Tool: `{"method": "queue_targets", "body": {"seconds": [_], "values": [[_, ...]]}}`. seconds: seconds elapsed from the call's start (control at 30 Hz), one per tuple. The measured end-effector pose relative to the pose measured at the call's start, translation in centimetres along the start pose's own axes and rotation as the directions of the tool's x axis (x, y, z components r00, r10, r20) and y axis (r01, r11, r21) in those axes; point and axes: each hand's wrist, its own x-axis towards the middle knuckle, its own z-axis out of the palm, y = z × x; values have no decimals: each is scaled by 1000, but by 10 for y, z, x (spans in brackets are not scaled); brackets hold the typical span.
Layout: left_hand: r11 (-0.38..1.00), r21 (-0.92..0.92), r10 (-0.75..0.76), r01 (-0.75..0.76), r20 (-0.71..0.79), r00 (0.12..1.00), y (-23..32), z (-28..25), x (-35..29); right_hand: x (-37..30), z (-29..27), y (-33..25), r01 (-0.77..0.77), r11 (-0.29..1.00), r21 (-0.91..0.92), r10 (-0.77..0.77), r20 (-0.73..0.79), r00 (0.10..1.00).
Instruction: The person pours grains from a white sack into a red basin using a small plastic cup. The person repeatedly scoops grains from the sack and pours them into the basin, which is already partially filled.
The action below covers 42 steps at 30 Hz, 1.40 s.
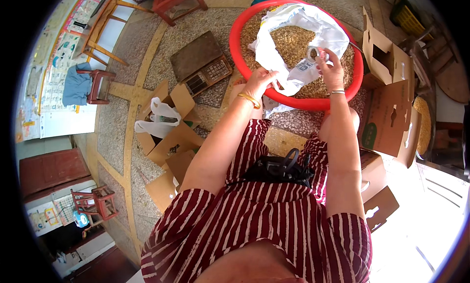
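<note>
A wide red basin [236, 43] in front of me holds many small brown kernels or seeds [293, 40]. Over them lies a white plastic bag [330, 30], its mouth spread wide, with kernels showing inside the opening. My left hand [262, 82] pinches the bag's near left edge by the basin's rim. In my right hand [332, 70], above the right part of the bag, is a small clear cup [312, 53]. The fingers are closed round its side; how much it contains is too small to tell.
A weighing scale [203, 62] with a keypad stands left of the basin. Open cardboard boxes [169, 141] sit nearer on the left, one with a white bag [159, 117]. More cartons [387, 114] crowd the right side. Red stools [178, 3] and a wooden chair [110, 18] stand farther left.
</note>
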Motion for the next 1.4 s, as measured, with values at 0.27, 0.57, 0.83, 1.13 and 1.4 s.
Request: {"method": "queue_targets", "body": {"seconds": [0.27, 0.57, 0.83, 1.13, 1.4], "values": [[998, 58, 17, -16, -12, 1000, 11, -1, -10, -4, 25, -13, 449, 715, -536, -457, 128, 880], [993, 110, 40, -40, 5, 999, 8, -7, -10, -2, 23, -12, 489, 721, -491, -562, -1, 827], [999, 10, 39, -40, 45, 998, 1, -14, -3, 2, -21, 0, -3, 913, 408, 82, -176, 981], [985, -119, 128, -124, 24, 992, -5, -12, 7, -8, -50, 10, -354, 882, 312, 396, -83, 914], [940, -250, 212, -234, -110, 971, 4, 4, 4, -5, -24, 47, 16, 695, -719, 216, 230, 949]]}}
